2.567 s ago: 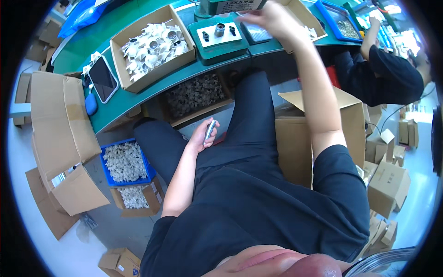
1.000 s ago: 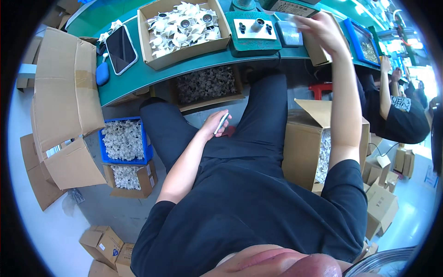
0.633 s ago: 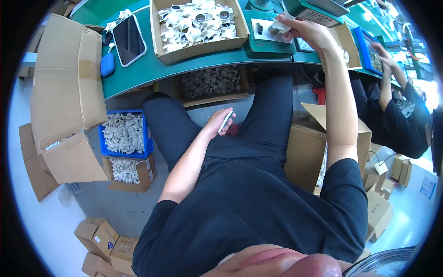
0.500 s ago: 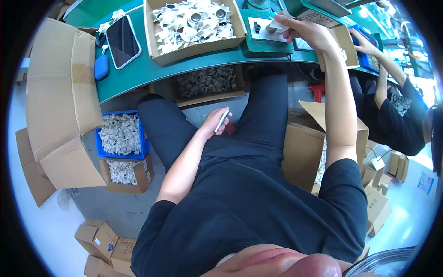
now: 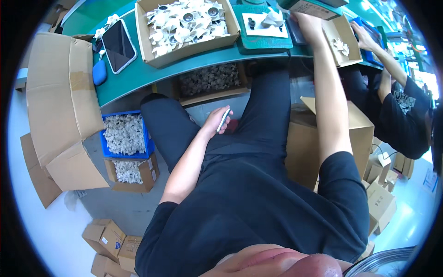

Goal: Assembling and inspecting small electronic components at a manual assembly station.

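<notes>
The left hand (image 5: 217, 121) is curled closed, low between the knees, and a slim, light-coloured thing (image 5: 223, 120) is held in its fingers. The slim thing is tilted: its long way runs up and to the right, with the top end pointing away from the body.

The right hand (image 5: 308, 27) is held out over the green table (image 5: 184, 70), just beside the green press head (image 5: 310, 8). Its fingers are turned away and partly hidden, so it cannot be told how far open it is, or what is touched.

A white fan wheel (image 5: 273, 18) is set on the white plate (image 5: 263, 30) of the green base (image 5: 265, 44), to the left of the right hand and apart from it. Its blades are fanned out, with some tips pointing up; which way its middle line runs cannot be told.
</notes>
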`<action>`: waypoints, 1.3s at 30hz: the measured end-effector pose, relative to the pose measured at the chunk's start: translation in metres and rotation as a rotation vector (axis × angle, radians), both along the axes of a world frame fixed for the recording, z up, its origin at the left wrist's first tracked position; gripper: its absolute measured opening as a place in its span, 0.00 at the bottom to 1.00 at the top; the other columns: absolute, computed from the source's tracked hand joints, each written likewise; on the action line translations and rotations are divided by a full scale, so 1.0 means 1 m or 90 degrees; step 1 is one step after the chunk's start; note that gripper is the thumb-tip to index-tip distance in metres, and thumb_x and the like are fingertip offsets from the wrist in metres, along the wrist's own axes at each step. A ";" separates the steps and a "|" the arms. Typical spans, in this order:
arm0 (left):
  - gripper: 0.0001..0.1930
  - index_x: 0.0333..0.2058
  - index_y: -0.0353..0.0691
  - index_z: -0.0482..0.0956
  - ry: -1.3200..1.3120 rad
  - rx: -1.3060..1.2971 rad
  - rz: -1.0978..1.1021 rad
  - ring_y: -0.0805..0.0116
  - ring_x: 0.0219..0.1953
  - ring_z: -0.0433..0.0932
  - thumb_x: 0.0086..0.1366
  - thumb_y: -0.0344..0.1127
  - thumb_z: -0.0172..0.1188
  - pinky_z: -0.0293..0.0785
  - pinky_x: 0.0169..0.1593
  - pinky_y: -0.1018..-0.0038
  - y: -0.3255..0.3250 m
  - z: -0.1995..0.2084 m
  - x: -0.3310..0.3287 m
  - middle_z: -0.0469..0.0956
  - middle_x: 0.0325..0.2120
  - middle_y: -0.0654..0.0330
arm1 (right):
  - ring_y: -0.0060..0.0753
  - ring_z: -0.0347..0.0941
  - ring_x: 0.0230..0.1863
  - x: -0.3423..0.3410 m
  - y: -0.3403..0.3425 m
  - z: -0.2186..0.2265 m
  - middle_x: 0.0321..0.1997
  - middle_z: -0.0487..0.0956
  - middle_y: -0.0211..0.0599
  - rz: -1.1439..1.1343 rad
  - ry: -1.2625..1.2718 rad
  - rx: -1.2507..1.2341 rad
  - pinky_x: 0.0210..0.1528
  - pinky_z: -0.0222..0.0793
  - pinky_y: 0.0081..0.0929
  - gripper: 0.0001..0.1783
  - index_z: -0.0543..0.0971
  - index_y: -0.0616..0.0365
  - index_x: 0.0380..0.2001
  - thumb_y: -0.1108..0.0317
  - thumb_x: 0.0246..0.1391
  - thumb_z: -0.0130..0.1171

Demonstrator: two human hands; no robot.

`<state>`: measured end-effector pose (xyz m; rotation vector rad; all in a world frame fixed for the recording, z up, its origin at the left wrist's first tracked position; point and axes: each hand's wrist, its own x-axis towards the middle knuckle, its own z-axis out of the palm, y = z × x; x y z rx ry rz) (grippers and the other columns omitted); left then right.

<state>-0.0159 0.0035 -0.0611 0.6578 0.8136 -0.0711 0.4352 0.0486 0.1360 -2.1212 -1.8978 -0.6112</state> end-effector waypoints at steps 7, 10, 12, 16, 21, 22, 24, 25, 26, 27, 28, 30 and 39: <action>0.20 0.42 0.41 0.76 0.030 0.005 0.057 0.75 0.12 0.65 0.76 0.53 0.50 0.59 0.13 0.76 0.003 -0.007 -0.015 0.72 0.21 0.65 | 0.29 0.78 0.39 -0.039 0.018 0.005 0.38 0.83 0.38 -0.067 0.669 0.057 0.47 0.73 0.29 0.13 0.84 0.65 0.42 0.68 0.61 0.55; 0.20 0.42 0.40 0.76 0.036 0.013 0.078 0.75 0.13 0.65 0.76 0.54 0.50 0.59 0.14 0.75 0.004 -0.013 -0.015 0.72 0.21 0.65 | 0.27 0.77 0.41 -0.087 -0.010 0.033 0.40 0.83 0.37 0.052 0.682 0.026 0.50 0.73 0.28 0.14 0.84 0.63 0.45 0.67 0.61 0.59; 0.21 0.43 0.40 0.76 0.040 0.022 0.088 0.74 0.14 0.67 0.76 0.55 0.50 0.61 0.16 0.75 -0.002 -0.018 -0.016 0.72 0.22 0.64 | 0.27 0.77 0.42 -0.115 -0.018 0.043 0.41 0.84 0.36 0.137 0.696 0.024 0.52 0.73 0.28 0.15 0.84 0.61 0.47 0.66 0.60 0.62; 0.21 0.44 0.42 0.77 0.045 -0.054 0.162 0.75 0.17 0.69 0.75 0.56 0.50 0.63 0.18 0.75 -0.002 -0.029 -0.021 0.73 0.23 0.65 | 0.27 0.78 0.44 -0.159 -0.015 0.039 0.43 0.85 0.38 0.136 0.564 0.153 0.54 0.73 0.29 0.20 0.85 0.57 0.50 0.64 0.54 0.71; 0.20 0.46 0.45 0.78 0.117 -0.035 0.172 0.77 0.19 0.65 0.77 0.56 0.48 0.61 0.21 0.77 -0.003 -0.008 -0.020 0.73 0.27 0.66 | 0.30 0.80 0.47 -0.181 -0.015 0.015 0.45 0.86 0.39 0.063 0.462 0.370 0.55 0.73 0.31 0.23 0.85 0.53 0.52 0.64 0.51 0.75; 0.20 0.46 0.45 0.78 0.119 -0.034 0.152 0.78 0.19 0.64 0.76 0.56 0.48 0.60 0.20 0.78 -0.003 -0.006 -0.021 0.72 0.27 0.67 | 0.31 0.80 0.47 -0.188 -0.016 0.015 0.46 0.86 0.39 0.043 0.455 0.394 0.55 0.73 0.31 0.23 0.85 0.53 0.52 0.64 0.51 0.75; 0.20 0.46 0.47 0.78 0.124 -0.035 0.110 0.80 0.18 0.62 0.76 0.56 0.49 0.58 0.19 0.79 -0.002 -0.002 -0.022 0.72 0.27 0.67 | 0.32 0.81 0.48 -0.200 -0.015 0.016 0.47 0.86 0.39 0.024 0.452 0.420 0.55 0.73 0.31 0.23 0.85 0.52 0.52 0.63 0.51 0.75; 0.20 0.46 0.47 0.78 0.127 -0.033 0.111 0.80 0.18 0.62 0.76 0.56 0.49 0.58 0.19 0.79 -0.002 -0.003 -0.023 0.72 0.27 0.67 | 0.33 0.81 0.48 -0.207 -0.014 0.020 0.47 0.86 0.39 0.056 0.421 0.431 0.55 0.74 0.31 0.23 0.85 0.53 0.52 0.63 0.52 0.74; 0.21 0.46 0.46 0.78 0.115 -0.032 0.111 0.80 0.18 0.62 0.76 0.57 0.50 0.58 0.19 0.79 -0.001 -0.004 -0.023 0.72 0.27 0.67 | 0.34 0.81 0.48 -0.214 -0.013 0.025 0.47 0.85 0.39 0.087 0.390 0.440 0.54 0.74 0.31 0.23 0.85 0.53 0.52 0.63 0.52 0.74; 0.21 0.46 0.46 0.78 0.104 -0.032 0.109 0.80 0.18 0.63 0.75 0.58 0.51 0.57 0.19 0.80 -0.002 -0.006 -0.024 0.73 0.26 0.68 | 0.34 0.81 0.47 -0.222 -0.014 0.030 0.48 0.85 0.39 0.115 0.358 0.449 0.54 0.74 0.31 0.23 0.85 0.53 0.52 0.63 0.52 0.74; 0.22 0.46 0.46 0.78 0.092 -0.031 0.105 0.81 0.18 0.63 0.75 0.58 0.51 0.56 0.19 0.80 -0.002 -0.006 -0.023 0.73 0.26 0.68 | 0.34 0.81 0.47 -0.232 -0.010 0.035 0.48 0.85 0.39 0.111 0.361 0.451 0.54 0.74 0.31 0.23 0.85 0.53 0.52 0.63 0.52 0.74; 0.22 0.46 0.44 0.78 0.066 -0.048 0.123 0.82 0.17 0.62 0.75 0.58 0.51 0.55 0.18 0.81 -0.003 -0.002 -0.021 0.72 0.26 0.68 | 0.34 0.81 0.45 -0.251 -0.004 0.045 0.49 0.85 0.41 0.092 0.190 0.304 0.48 0.76 0.31 0.21 0.85 0.54 0.51 0.64 0.53 0.73; 0.24 0.45 0.32 0.76 -0.349 -0.057 0.069 0.84 0.11 0.59 0.76 0.54 0.53 0.51 0.13 0.85 0.029 0.109 -0.027 0.75 0.23 0.61 | 0.23 0.76 0.38 -0.260 -0.071 0.045 0.38 0.80 0.33 0.369 0.644 -0.040 0.38 0.72 0.22 0.17 0.84 0.56 0.48 0.66 0.55 0.72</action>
